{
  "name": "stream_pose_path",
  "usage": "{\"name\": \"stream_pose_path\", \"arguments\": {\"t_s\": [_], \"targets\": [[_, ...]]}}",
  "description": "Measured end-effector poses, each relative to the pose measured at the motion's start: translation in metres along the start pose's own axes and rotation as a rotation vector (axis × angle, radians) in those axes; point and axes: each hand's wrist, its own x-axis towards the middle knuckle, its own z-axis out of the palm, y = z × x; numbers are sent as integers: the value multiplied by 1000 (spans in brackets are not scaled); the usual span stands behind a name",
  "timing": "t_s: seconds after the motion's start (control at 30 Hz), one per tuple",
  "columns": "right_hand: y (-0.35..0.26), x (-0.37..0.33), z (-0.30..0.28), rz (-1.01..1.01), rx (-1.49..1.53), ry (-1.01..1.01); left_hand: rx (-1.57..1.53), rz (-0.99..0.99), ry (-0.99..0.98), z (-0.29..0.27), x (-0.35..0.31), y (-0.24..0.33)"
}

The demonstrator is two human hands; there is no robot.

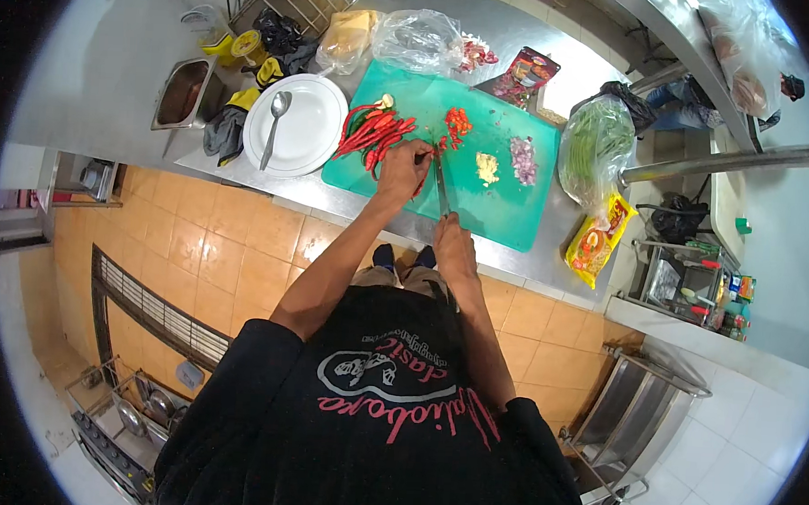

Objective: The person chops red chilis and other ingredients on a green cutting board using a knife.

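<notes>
R hand [457, 246] gripped the knife [441, 189] by its handle; L hand [406, 168] had its fingers bent inward by the blade — couldn't tell exactly what they pinched. Below ran a metal counter [517, 34] w/ a green board [500, 219] on it. White plate [315, 129] sat just L of the board, spoon [272, 134] lying in it. Red chilies [383, 131] were heaped next to L hand; chopped onion [524, 160], red bits [458, 121] & pale bits [487, 169] lay near the knife.

Knife [441, 187] handle mostly hidden by right grip [455, 246]
</notes>
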Motion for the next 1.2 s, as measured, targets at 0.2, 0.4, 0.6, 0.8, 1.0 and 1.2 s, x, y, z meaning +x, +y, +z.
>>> {"name": "stream_pose_path", "arguments": {"t_s": [0.2, 0.4, 0.6, 0.8, 1.0, 1.2], "targets": [[-7, 11, 3, 43, -30, -34, -53, -6, -20, 1, 1, 0], [-9, 30, 12, 4, -75, 49, 13, -3, -28, 1, 3, 1], [-5, 13, 8, 61, -77, -6, -48, -8, -25, 5, 2, -5], [-1, 31, 10, -12, -56, 32, 60, 2, -68, -2, -5, -6], [7, 22, -3, 29, -69, -22, -19, -24, -28, -4, -6, -2], [0, 29, -17, 8, -30, -18, -33, -94, -106, -10, -2, 1]]}}
